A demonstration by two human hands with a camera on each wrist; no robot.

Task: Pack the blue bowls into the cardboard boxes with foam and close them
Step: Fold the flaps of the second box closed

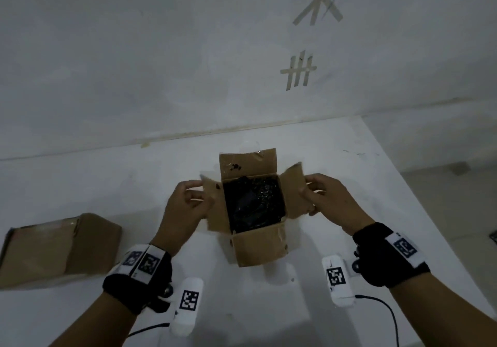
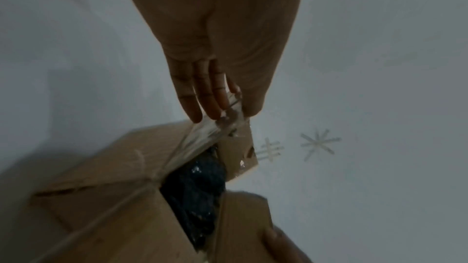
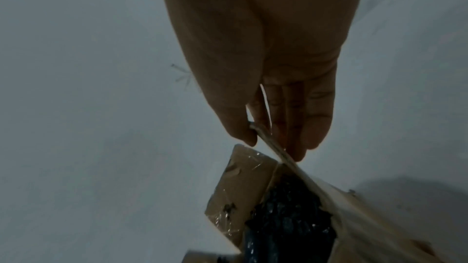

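An open cardboard box [image 1: 258, 247] stands mid-table with all its flaps spread. Dark, glossy packing material [image 1: 254, 202] fills its inside; no blue bowl shows. My left hand [image 1: 185, 198] pinches the left side flap [image 1: 212, 204] between thumb and fingers. The left wrist view shows those fingers [image 2: 210, 97] on the flap's taped edge [image 2: 212, 137]. My right hand [image 1: 325, 193] pinches the right side flap [image 1: 294, 188], and in the right wrist view the thumb and fingers [image 3: 291, 127] clamp that flap's edge [image 3: 278, 149]. The dark filling [image 3: 291, 211] lies below.
A second cardboard box [image 1: 56, 250] lies closed on the table's left, near my left forearm. The white table [image 1: 363, 163] ends at the right, with floor beyond. A white wall with tape marks [image 1: 298, 71] rises just behind the table.
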